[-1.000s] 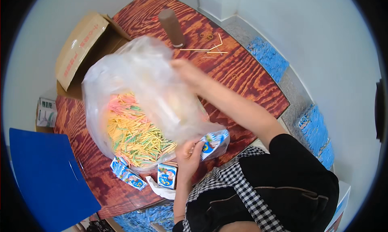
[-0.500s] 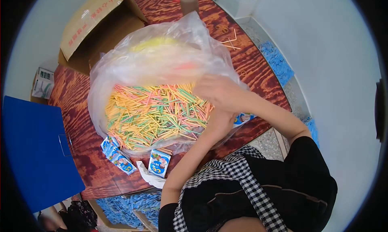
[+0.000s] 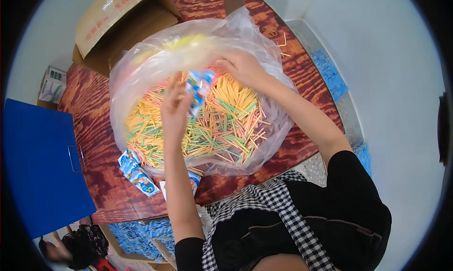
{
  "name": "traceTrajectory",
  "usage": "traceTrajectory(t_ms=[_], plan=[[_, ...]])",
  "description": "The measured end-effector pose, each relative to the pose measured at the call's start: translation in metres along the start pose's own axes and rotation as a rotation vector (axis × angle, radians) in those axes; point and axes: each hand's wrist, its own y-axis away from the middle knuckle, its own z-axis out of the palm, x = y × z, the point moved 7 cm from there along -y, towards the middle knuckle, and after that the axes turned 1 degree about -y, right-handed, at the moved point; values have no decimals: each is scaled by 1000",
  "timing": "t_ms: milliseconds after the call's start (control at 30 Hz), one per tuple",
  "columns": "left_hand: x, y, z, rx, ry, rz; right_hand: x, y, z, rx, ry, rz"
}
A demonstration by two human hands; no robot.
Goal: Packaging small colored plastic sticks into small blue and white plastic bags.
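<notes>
A large clear plastic bag [image 3: 120, 89] lies spread wide on the table, filled with a heap of thin pink, green and yellow candy-like sticks [image 3: 214, 139]. Over the heap, my left hand [image 3: 174, 103] is closed on the edge of a small blue and white packet [image 3: 199, 89], which is blurred by motion. My right hand [image 3: 243, 69] is by the bag's far inner side, above the sticks, with fingers stretched out and apart; no object shows in it. More blue packets [image 3: 137, 174] lie at the bag's near left, and another packet [image 3: 193, 180] is partly behind my left forearm.
An open cardboard box [image 3: 108, 25] stands behind the bag, beside a brown cylinder [image 3: 233, 1]. Rubber bands [image 3: 270, 31] and loose sticks lie far right. A blue panel [image 3: 45, 167] stands at left. Blue packets fill a box [image 3: 141, 238] below; a person [image 3: 71, 249] is lower left.
My hands have parted from the bag's right side. The left has swung left over the heap with a blue packet; the right has moved slightly farther away. The view has shifted slightly.
</notes>
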Motion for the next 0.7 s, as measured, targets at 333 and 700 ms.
traceTrajectory(t_ms=[333, 700], plan=[[-37, -41, -71, 207, 393, -212, 31, -8, 22, -23, -360, 205], [-17, 150, -17, 250, -10, -142, -112, 76, 28, -283, -624, 299]])
